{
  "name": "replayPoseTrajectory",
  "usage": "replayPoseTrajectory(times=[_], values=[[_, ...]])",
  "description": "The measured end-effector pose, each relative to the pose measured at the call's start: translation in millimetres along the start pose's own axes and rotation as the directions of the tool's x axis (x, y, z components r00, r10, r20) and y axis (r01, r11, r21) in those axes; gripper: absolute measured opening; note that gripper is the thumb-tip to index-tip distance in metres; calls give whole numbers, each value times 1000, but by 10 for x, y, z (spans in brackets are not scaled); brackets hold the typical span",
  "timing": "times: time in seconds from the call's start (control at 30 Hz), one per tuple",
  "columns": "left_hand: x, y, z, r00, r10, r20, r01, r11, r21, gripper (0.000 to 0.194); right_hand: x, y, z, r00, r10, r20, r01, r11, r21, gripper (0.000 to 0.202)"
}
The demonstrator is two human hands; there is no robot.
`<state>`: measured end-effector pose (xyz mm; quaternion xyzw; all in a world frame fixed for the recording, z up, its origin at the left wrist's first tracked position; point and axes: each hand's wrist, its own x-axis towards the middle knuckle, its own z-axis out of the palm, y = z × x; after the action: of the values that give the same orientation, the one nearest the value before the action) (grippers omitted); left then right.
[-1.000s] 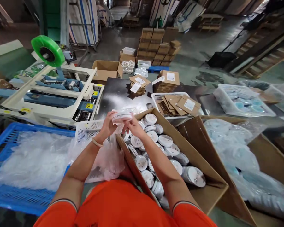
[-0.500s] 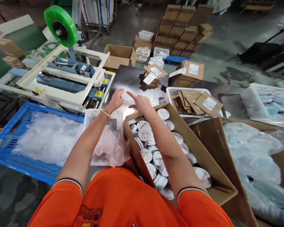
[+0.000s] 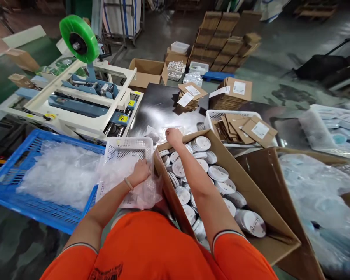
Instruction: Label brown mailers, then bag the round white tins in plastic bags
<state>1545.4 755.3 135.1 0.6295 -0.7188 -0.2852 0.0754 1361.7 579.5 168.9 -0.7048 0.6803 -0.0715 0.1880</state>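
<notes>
My left hand point(image 3: 140, 172) rests among the clear plastic bags point(image 3: 116, 169) in a white perforated basket point(image 3: 108, 146), fingers curled down into the film. Beyond the near carton's far edge, my right hand point(image 3: 174, 137) is closed over the dark tabletop, fingers bent inward; whatever they pinch is hidden. Clear plastic packets point(image 3: 153, 134) lie on the table just left of it. Below my right forearm, an open cardboard carton point(image 3: 256, 181) holds many round white tins point(image 3: 202, 143), several with black lettering on the lid.
A blue crate point(image 3: 32, 204) of plastic bags stands left, before a tape machine point(image 3: 87, 105) with a green roll point(image 3: 79, 39). Brown cardboard sleeves point(image 3: 259, 129) fill another white basket point(image 3: 211, 113). More sleeves point(image 3: 233, 91) are stacked behind it. At right is a carton of bagged goods point(image 3: 315, 186).
My hands were close together above the table around a small clear item. The left has dropped back into the basket of bags; the right has come lower and nearer, its pointing finger now curled.
</notes>
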Motion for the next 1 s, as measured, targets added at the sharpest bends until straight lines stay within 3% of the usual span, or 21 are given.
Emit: replayPoseTrajectory(times=[0.1,0.2,0.27,0.33,0.37,0.47,0.57,0.67,0.73,0.83,0.9,1.0], values=[[34,-22,-94,999,10,-34,-13,997,-77,26,-102,4,-12,999,-24,-48,34,973,226,28],[66,-85,-386,986,30,-164,-67,972,-227,19,-344,57,5,989,-140,-42,143,866,479,29],[74,-137,-601,961,33,-275,-126,937,-326,19,-569,97,44,947,-321,28,200,654,729,42],[75,-173,-770,920,44,-390,-227,871,-436,21,-796,121,94,863,-497,93,132,398,908,68],[75,-180,-830,898,53,-436,-285,825,-488,23,-894,123,121,830,-541,134,64,331,942,77],[80,-165,-905,857,64,-512,-397,716,-575,33,-1101,86,203,818,-508,270,-141,278,950,69],[96,-132,-871,814,15,-581,-422,702,-573,41,-1204,5,290,823,-441,357,-271,248,930,56],[104,-121,-816,774,-24,-633,-435,706,-559,43,-1262,-54,362,858,-365,363,-319,175,931,52],[90,-135,-809,783,-26,-621,-422,712,-562,41,-1283,-46,371,907,-286,309,-285,123,951,47],[37,-166,-855,859,-25,-512,-337,724,-602,31,-1299,23,317,975,-171,142,-124,113,986,40],[-7,-170,-902,916,1,-402,-271,740,-615,31,-1311,69,268,986,-152,64,-44,130,990,40],[-55,-137,-955,955,58,-291,-227,774,-591,32,-1320,92,225,980,-187,68,-48,107,993,47]])
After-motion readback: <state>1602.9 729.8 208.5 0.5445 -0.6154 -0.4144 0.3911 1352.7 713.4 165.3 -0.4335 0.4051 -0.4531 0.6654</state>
